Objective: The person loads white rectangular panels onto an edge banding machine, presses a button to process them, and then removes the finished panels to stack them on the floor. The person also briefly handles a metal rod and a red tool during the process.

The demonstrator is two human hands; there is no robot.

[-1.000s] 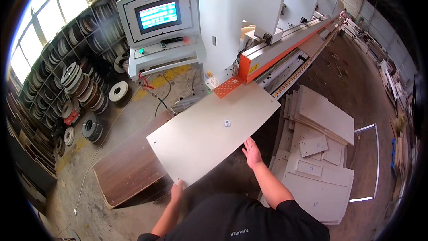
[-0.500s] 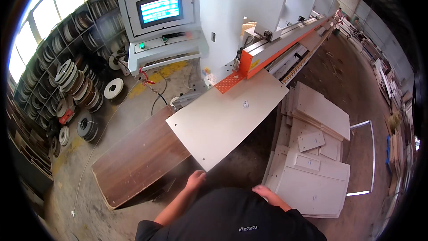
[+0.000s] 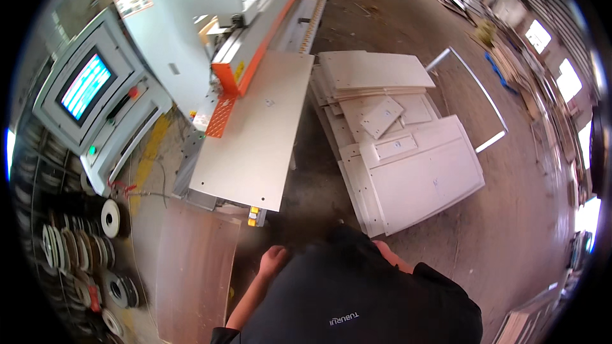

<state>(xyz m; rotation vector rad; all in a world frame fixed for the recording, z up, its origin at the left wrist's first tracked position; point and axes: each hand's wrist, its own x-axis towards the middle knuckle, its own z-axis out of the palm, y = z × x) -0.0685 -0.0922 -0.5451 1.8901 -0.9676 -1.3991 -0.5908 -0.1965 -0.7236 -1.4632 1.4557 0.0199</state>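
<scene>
A pale rectangular panel [image 3: 255, 130] lies flat on the feed table of a long grey and orange edge-banding machine [image 3: 245, 48], one short end near me. My left hand [image 3: 273, 259] hangs free near my chest, below the panel's near edge, holding nothing, fingers loosely apart. Of my right hand [image 3: 384, 253] only a sliver shows beside my dark shirt; its fingers are hidden. Neither hand touches the panel.
A stack of white panels [image 3: 408, 153] lies on the floor to the right. A brown board [image 3: 191, 274] sits low at the left. The machine's control console with a lit screen [image 3: 86, 86] stands at the left, with rolls of edge tape [image 3: 83, 261] on racks below.
Both hands have let go of the pale panel and dropped to my body. The panel now rests flat on the machine's table, and my view has swung to the right.
</scene>
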